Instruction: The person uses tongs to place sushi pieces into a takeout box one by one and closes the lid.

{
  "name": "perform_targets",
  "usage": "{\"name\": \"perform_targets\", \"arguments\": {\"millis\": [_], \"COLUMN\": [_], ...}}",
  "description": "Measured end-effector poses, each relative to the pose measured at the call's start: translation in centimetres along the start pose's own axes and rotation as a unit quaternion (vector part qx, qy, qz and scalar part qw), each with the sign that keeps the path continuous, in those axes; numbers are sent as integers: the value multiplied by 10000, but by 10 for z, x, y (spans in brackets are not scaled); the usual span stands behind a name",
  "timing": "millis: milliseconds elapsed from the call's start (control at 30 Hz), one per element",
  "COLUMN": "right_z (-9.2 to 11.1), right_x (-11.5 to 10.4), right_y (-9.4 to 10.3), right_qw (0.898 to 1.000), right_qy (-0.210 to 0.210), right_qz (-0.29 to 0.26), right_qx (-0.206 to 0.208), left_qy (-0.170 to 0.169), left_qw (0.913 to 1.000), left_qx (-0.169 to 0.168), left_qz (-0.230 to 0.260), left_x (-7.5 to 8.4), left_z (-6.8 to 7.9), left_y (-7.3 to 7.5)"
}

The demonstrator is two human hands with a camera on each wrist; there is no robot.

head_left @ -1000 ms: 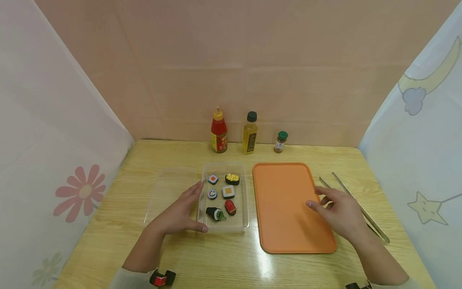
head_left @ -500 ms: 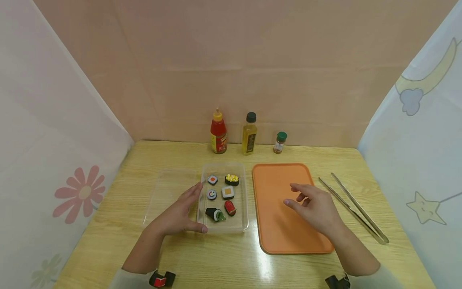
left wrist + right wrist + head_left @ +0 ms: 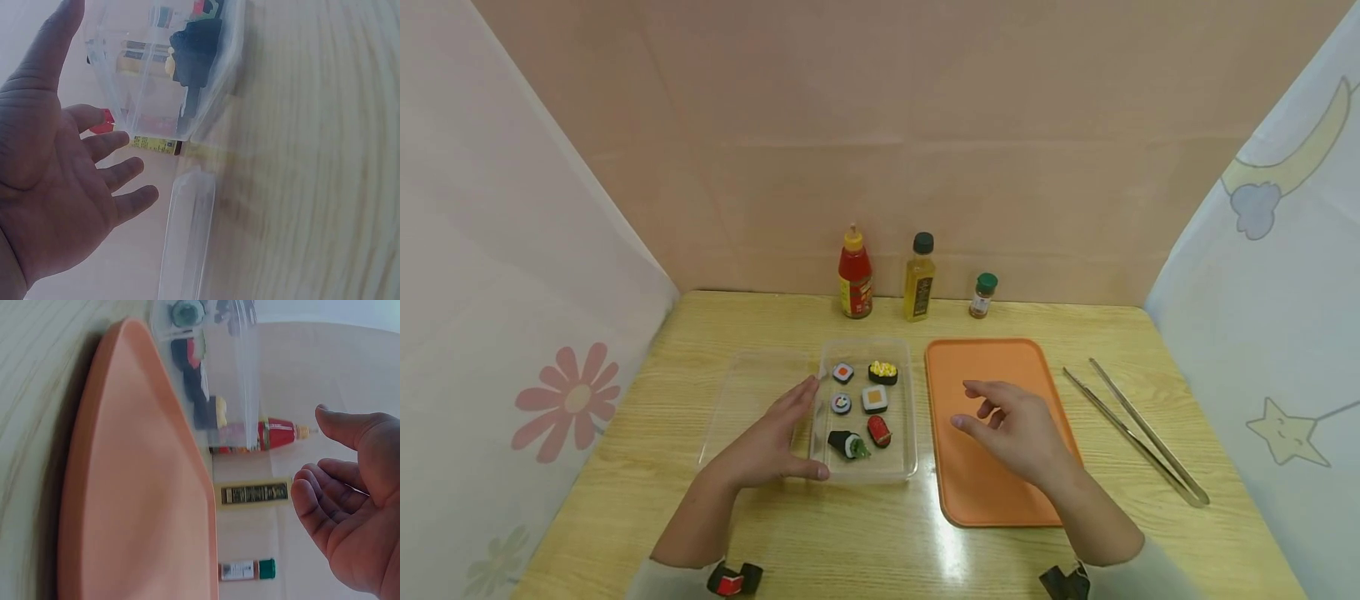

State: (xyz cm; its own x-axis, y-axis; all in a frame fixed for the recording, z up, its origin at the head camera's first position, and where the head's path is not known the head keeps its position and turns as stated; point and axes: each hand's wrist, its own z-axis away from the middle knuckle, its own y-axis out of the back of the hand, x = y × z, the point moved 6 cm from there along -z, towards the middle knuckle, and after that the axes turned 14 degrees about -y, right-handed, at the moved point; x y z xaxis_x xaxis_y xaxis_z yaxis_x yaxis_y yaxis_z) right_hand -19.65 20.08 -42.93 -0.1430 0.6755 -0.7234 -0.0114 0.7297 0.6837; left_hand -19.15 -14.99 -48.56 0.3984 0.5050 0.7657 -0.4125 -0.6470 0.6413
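Observation:
A clear plastic container (image 3: 913, 425) holds several sushi pieces. Among them are a corn-topped gunkan (image 3: 883, 372), a red-topped nigiri (image 3: 879, 431), a dark cone-shaped hand roll (image 3: 848, 444) and some round and square rolls. My left hand (image 3: 763, 450) is spread along the container's left side with fingers and thumb apart; whether it touches the wall is hard to tell. Over the orange tray (image 3: 977, 492) hovers my right hand (image 3: 1018, 433), fingers loosely bent and nothing held. In the right wrist view that hand (image 3: 362, 506) is above the tray surface.
A clear flat lid (image 3: 752, 383) lies left of the container. Metal tongs (image 3: 1150, 442) lie right of the tray. Along the back stand a red sauce bottle (image 3: 856, 279), an oil bottle (image 3: 918, 283) and a small green-capped spice jar (image 3: 982, 296).
My right hand has moved left from the tray's right edge, near the tongs, to over the tray's middle. My left hand has stayed beside the container.

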Motion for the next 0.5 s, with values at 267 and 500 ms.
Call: {"name": "perform_targets", "arguments": {"millis": [267,500], "right_z": [-4,-5], "right_x": [-20,-40], "right_y": [-21,-38], "right_qw": [9991,9977], "right_qy": [-81,72], "right_qz": [-129,-164], "right_qx": [-385,-652], "left_qy": [-37,2], "left_qw": [9998,9995], "left_qx": [69,172], "left_qz": [-181,-252], "left_x": [0,0], "left_z": [5,13], "left_y": [6,16]}}
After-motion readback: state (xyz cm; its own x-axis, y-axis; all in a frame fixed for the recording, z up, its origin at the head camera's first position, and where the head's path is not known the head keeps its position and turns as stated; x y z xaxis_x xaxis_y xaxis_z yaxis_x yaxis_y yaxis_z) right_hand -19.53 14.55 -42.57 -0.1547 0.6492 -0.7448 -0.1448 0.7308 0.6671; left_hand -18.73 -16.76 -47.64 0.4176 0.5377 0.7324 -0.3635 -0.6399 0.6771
